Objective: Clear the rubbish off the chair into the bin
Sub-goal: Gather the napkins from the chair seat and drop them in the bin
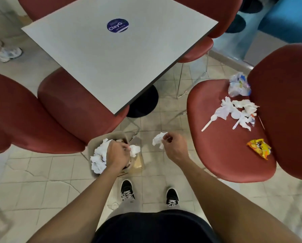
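**Both hands hold tissue at the bin, rubbish on the chair**

Left hand [118,156] is over the bin [94,142], fingers curled round a crumpled white tissue [134,150] that sticks out past the knuckles toward the right. A thin white stick-like bit shows at the fingers too; cannot tell what it is. The bin is a beige tub on the floor between the person's feet and the left chair, with more white tissue wads [99,157] piled inside, touching the hand's left side.

Right hand [171,146] is in the air between bin and right chair, above the tiled floor [33,172]. Fingers pinch a second crumpled tissue [158,139], which sits on the left side of the hand.

Right chair [216,146], red seat, carries the rubbish: a crumpled plastic bag with blue print [239,85] at the far end against the backrest; a heap of torn white wrappers and napkins [241,109] near the middle; a white plastic fork [210,122] lying at the heap's near-left edge, handle pointing out toward the seat's middle; a yellow snack packet [258,148] apart from the heap, nearer the camera, by the backrest.

Grey table [111,58] with a round blue sticker [117,25] ahead. Black sneakers [127,189] at bottom centre.
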